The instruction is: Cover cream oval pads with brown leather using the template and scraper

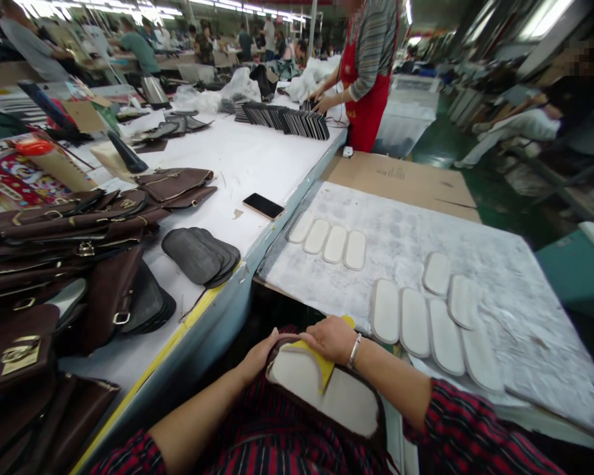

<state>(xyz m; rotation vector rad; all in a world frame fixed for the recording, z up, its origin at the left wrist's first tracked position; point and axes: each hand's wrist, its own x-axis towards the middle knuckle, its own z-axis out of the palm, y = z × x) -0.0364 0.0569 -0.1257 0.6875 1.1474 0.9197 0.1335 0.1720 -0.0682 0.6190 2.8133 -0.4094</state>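
Note:
On my lap lies a brown leather bag piece (382,422) with a pale oval panel (297,373) set inside its rim. My left hand (261,356) is closed on the rim at its far left end. My right hand (332,340), with a bracelet at the wrist, is closed on a thin yellow flat piece (323,369) beside the same rim. The yellow piece slants down over the pale panel, and part of it also shows above the hand. The right fingertips are partly hidden, so the kind of yellow piece is unclear.
Several pale oval panels (414,322) lie on the whitish board (519,297) at right. On the left table are brown leather bags (101,227), dark oval pieces (198,254) and a phone (263,206). A co-worker in a red apron (369,105) handles a row of dark pieces (287,120).

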